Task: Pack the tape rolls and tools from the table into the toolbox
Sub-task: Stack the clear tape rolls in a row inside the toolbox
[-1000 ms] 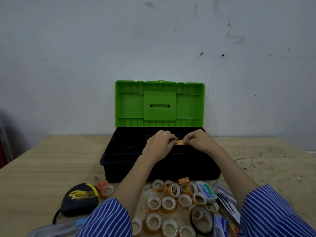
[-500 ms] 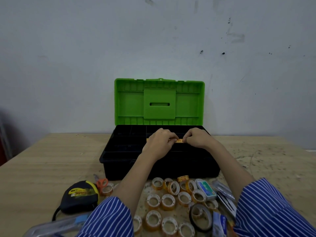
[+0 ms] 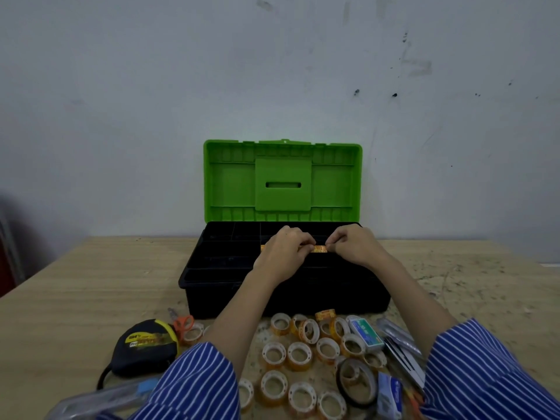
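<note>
Bench (image 3: 75, 286) first, pale wood, carrying the black toolbox (image 3: 218, 286) with its green lid (image 3: 281, 180) standing open against the wall. Over the toolbox's middle tray cells both hands meet. The left hand (image 3: 281, 253) and the right hand (image 3: 354, 247) each have their fingers curled in narrow pinches on the ends of a small orange tape roll (image 3: 319, 249), held just above the compartments near the toolbox centre.

Against the views of a second ago, little has shifted: the hands have sunk slightly toward the tray, the roll kept between them. I would judge the roll is being seated in a cell, so the first of the packing is barely begun.

Short of the toolbox's front wall lies the rest: a black-and-yellow tape measure (image 3: 145, 347) off its left corner, orange-handled scissors (image 3: 181, 322) beside that, a big dark tape ring (image 3: 357, 383) and a green-labelled small box (image 3: 365, 333) toward its right corner, and many loose tape rolls (image 3: 300, 356) scattered between the sleeves.
</note>
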